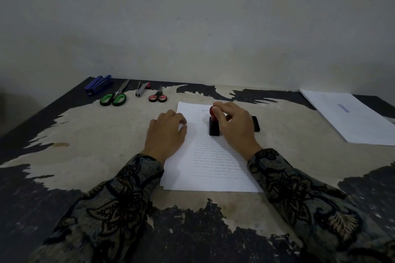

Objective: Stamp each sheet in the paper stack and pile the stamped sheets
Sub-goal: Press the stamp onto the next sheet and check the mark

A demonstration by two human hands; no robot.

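A stack of printed white sheets point(210, 162) lies in front of me on the worn table point(102, 134). My right hand point(235, 128) grips a stamp with a red knob and black base point(214, 126), its base standing on the upper part of the top sheet. My left hand point(165, 132) rests on the stack's left edge, fingers loosely bent. A black ink pad point(256, 123) lies just right of the stack, partly hidden by my right hand. At the far right sits a pile of sheets point(350, 117) with a blue stamp mark on top.
Along the back edge lie a blue stapler point(98, 83), green-handled scissors point(115, 96), a staple remover point(141, 89) and small red-handled scissors point(158, 95). A pale wall rises directly behind the table.
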